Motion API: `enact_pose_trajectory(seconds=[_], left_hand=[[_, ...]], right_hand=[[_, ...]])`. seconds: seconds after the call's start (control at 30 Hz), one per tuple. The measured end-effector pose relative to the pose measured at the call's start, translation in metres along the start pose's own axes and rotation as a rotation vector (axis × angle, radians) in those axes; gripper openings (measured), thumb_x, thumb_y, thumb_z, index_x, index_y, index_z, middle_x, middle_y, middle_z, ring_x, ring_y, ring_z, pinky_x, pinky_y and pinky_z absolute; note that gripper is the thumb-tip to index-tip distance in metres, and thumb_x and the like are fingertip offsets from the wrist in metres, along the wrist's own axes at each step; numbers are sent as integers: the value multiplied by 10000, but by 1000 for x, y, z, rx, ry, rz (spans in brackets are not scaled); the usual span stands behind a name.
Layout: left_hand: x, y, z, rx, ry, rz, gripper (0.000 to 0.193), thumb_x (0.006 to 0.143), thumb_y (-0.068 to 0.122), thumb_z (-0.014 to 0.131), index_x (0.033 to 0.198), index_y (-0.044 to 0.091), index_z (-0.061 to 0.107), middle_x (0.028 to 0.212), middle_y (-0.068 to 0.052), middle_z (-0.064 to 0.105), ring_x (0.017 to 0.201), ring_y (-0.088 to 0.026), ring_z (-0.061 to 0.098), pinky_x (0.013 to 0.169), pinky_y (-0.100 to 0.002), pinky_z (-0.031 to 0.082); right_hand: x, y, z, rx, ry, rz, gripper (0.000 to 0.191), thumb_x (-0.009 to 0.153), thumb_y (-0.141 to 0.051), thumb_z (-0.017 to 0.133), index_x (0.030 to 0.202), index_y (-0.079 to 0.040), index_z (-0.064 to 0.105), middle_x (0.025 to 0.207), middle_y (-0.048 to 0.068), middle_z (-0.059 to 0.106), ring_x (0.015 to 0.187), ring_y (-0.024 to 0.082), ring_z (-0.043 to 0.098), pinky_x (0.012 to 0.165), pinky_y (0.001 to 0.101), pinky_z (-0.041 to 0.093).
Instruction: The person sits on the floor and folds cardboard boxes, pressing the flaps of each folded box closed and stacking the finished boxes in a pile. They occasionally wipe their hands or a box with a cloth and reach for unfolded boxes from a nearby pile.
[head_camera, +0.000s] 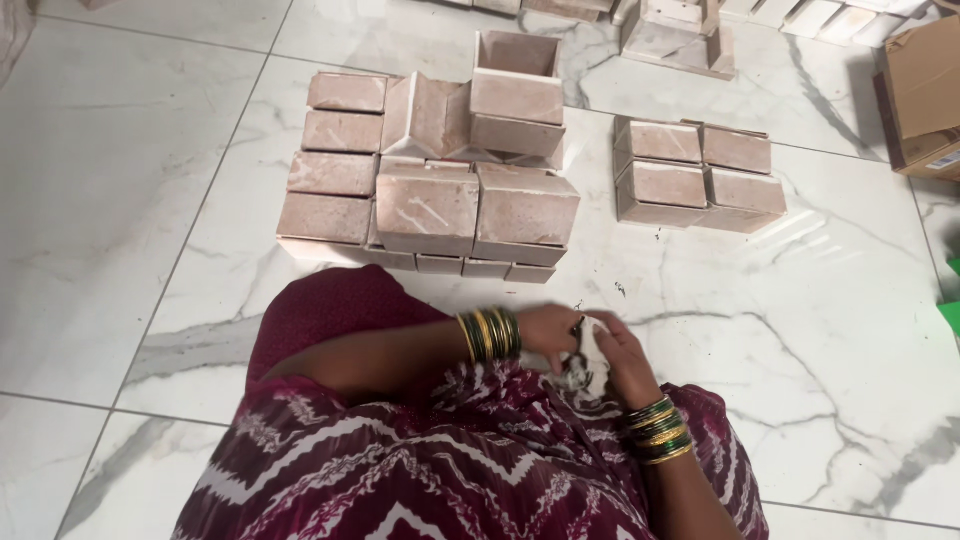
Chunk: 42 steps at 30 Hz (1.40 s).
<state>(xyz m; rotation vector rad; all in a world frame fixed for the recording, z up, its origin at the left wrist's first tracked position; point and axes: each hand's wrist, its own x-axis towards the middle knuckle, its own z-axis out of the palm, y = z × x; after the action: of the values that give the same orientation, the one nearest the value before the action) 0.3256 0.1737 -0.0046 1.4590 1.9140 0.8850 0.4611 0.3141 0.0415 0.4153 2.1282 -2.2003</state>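
We sit on a marble floor (120, 180), boxes (430, 190) at twelve o'clock; our left hand (552, 335) and right hand (622, 355) have their fingers closed on a white cloth (590, 358).

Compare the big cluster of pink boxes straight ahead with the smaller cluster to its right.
The big cluster holds many boxes, some stacked higher; the smaller cluster shows only about four, all low. One box in the big cluster stands open-topped; the smaller cluster's boxes all look closed. Both are pinkish marbled boxes on the white marble floor.
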Motion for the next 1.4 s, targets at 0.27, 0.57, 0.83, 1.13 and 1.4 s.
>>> enact_pose_trajectory(seconds=[0.27,0.57,0.83,1.13,1.4], left_hand=[[54,-42,-228,601,546,53,799,737,265,843,1432,73,498,1479,-203,496,1357,-390,468,1130,-497,376],[67,-71,-322,841,91,-722,1196,513,294,1030,1515,129,398,1558,-120,408,1494,-402,283,1169,-647,299],[46,-70,-327,695,207,-541,1126,507,143,1016,1486,138,458,1433,-155,515,1327,-406,511,1046,-487,491],[-22,-54,-342,692,683,-264,1159,581,211,1002,1573,130,408,1451,-138,504,1308,-414,478,1074,-519,458],[-93,-100,-319,410,1094,-482,1217,553,265,1033,1539,49,354,1385,-207,449,1267,-405,485,1070,-481,474]], right_hand=[[24,-9,48,-1182,-201,285,445,993,-534,403,1362,-358,578,1133,-63,765,1210,174,635,1116,741,-39],[22,-6,45,-1188,-498,361,485,978,-516,434,1381,-304,600,1086,-38,792,1122,123,699,1140,661,-15],[33,46,30,-1135,-541,337,485,980,-457,472,1392,-218,563,1110,11,757,1111,160,695,1150,559,164],[25,16,38,-1206,-522,329,476,982,-494,457,1388,-279,584,1120,-7,762,1141,157,680,1145,642,44],[19,-23,53,-1370,-519,399,484,984,-569,401,1399,-381,568,1175,-116,763,1204,71,654,1081,686,0]])
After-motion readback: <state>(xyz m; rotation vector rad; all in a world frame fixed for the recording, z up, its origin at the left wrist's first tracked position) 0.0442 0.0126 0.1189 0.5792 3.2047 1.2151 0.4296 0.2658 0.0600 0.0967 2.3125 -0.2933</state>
